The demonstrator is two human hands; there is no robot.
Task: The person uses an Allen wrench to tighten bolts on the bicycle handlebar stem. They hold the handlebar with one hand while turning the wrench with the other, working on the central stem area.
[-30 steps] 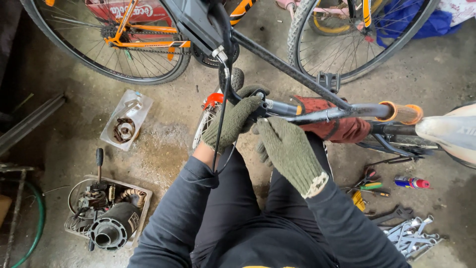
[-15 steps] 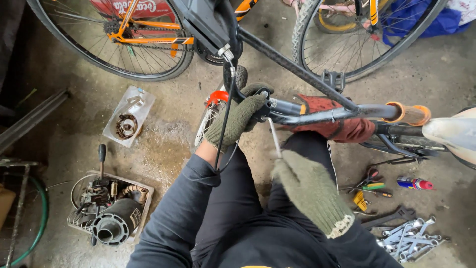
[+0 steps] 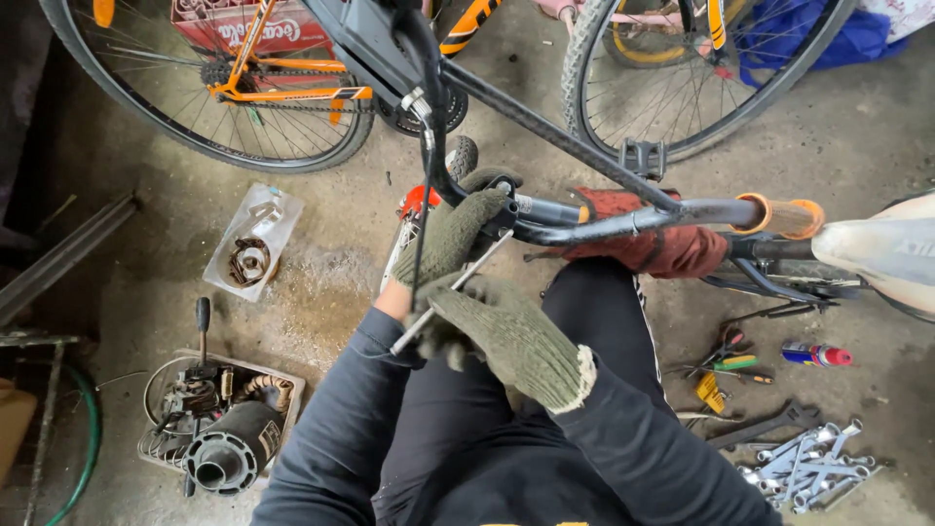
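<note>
- Over the concrete floor (image 3: 321,282), left hand (image 3: 450,232) in a knit glove – closed around the black handlebar (image 3: 623,212), near the brake clamp.
- Right hand (image 3: 506,336), gloved, grips a thin metal rod (image 3: 458,284) – the rod slants up toward the clamp.
- Red rag (image 3: 662,248) hangs under the bar.
- Wrenches (image 3: 808,463) lie on the floor at the right.
- Box of parts (image 3: 219,429) sits at the left.
</note>
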